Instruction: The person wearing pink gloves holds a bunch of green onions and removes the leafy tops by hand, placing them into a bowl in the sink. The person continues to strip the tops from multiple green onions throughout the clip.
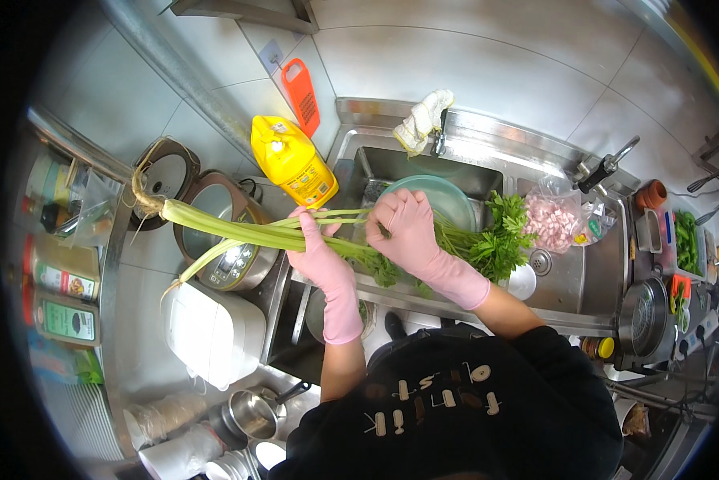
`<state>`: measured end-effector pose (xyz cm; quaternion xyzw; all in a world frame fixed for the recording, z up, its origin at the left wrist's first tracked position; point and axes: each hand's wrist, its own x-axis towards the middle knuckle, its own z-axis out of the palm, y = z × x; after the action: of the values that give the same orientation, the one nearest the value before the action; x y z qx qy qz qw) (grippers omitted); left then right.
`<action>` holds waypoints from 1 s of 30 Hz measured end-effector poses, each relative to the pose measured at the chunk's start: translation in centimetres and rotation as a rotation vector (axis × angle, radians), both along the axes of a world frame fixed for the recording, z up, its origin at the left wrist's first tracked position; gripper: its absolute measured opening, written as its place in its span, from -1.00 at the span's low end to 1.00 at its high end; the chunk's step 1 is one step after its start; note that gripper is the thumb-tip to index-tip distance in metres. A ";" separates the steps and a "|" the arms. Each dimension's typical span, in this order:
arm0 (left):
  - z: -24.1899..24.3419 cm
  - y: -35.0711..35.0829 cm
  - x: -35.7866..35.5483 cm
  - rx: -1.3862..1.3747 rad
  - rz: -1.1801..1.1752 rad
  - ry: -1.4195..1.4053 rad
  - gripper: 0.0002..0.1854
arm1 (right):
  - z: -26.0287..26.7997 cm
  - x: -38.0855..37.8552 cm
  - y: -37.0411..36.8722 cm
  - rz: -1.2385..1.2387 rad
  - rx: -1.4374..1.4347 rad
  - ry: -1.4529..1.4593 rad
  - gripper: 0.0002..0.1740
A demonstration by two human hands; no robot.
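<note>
My left hand (322,252), in a pink glove, grips a bunch of celery (233,228) around its stalks. The root end with its stringy roots points left, and a thin side stalk hangs below it. My right hand (402,231), gloved the same, is curled at the thin stalks to the right of my left hand; its fingertips appear to pinch one, though the fingers partly hide it. Celery leaves (503,231) spread out to the right of my right hand. Behind it, a pale green basin (440,186) sits in the steel sink basin (479,165).
A yellow jug (293,162) stands at the sink's left, near an open rice cooker (215,222) and a white lidded bin (215,336). Bagged diced meat (551,219) lies in the right sink section beside a white bowl (522,282). A cloth (424,120) drapes the tap.
</note>
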<state>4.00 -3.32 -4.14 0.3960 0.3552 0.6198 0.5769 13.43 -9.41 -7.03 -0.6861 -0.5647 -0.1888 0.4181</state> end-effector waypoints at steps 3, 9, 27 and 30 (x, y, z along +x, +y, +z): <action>-0.3 -0.3 0.3 0.015 0.014 0.042 -0.80 | -0.6 -0.1 0.3 0.005 0.018 0.141 -0.82; 0.0 1.3 -0.5 0.064 0.096 -0.025 -0.77 | -1.4 1.5 -0.6 0.107 0.081 0.611 -0.87; 2.1 1.7 -2.2 0.086 0.140 -0.099 -0.73 | -0.8 0.4 -2.9 0.032 -0.085 0.330 -0.80; 2.1 1.4 -2.0 0.095 0.124 -0.101 -0.73 | -1.6 -0.4 -2.5 -0.118 -0.137 0.148 -0.62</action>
<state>1.97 -1.97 -2.01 0.3685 0.3197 0.6895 0.5353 13.07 -11.93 -8.60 -0.7571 -0.5026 -0.1230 0.3989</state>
